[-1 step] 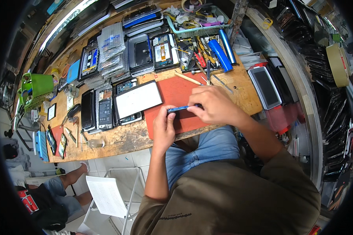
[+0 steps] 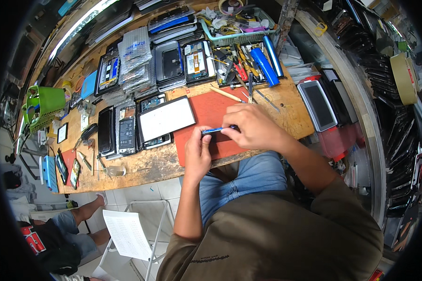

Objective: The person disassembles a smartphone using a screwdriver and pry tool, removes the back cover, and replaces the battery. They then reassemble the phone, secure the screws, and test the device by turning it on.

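Above the red mat (image 2: 192, 152), I hold a thin blue-edged device (image 2: 213, 130), seen nearly edge-on, so its faces are hidden. My left hand (image 2: 199, 149) grips its left end, thumb on the near side. At the other end, my right hand (image 2: 251, 122) is closed with thumb and fingers pinched on it. A small dark bit shows by the right fingertips, too small to name. Just left of the mat lies a tablet part with a white panel (image 2: 168, 120). Beyond my right hand are a wooden-handled tool (image 2: 227, 94) and tweezers (image 2: 250, 88).
Opened tablets (image 2: 199, 62) and bubble-wrapped packs (image 2: 135, 56) line the back of the wooden bench. Hand tools and a blue cylinder (image 2: 264, 66) lie before a green basket (image 2: 239, 36). A white folding chair (image 2: 126, 234) and another person's legs (image 2: 82, 227) are at lower left.
The view has shifted very slightly. My right fingers have moved a little left along the device; both hands keep their hold.
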The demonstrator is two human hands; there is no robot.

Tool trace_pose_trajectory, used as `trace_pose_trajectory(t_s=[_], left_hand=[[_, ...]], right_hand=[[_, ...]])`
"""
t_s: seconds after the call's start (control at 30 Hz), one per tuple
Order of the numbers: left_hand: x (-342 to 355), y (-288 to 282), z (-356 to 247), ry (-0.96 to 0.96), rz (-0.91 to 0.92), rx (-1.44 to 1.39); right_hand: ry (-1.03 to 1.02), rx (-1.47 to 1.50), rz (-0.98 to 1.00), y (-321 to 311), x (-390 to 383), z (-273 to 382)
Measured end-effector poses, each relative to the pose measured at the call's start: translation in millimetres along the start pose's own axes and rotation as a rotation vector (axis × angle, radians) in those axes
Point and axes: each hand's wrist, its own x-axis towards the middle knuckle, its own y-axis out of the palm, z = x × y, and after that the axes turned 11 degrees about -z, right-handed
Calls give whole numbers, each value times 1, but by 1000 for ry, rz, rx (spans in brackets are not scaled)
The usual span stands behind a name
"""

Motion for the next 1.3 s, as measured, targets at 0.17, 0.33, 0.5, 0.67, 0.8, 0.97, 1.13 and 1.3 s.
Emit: trace_pose_trajectory(t_s=[0.17,0.33,0.5,0.67,0.8,0.97,1.13,1.3], left_hand=[[2,1,-1,15,17,-102],[0,4,5,-2,-33,-223],[11,-14,-5,-168,-239,-591],[28,-45,-25,20,-257,-336],[26,-45,-36,-23,-222,-459],[19,-43,-45,-16,-197,-406],[19,-30,-46,34,-104,-398],[31,-5,-35,62,-33,-121]], right_hand=[[-89,-29,-94,35,9,6],[-143,-1,-136,37,15,11],[90,471,-331,19,19,24],[-103,269,-313,4,20,30],[-47,333,-317,3,14,34],[-75,245,-303,0,5,41],[-56,186,-259,-7,1,37],[-103,237,-445,1,2,9]])
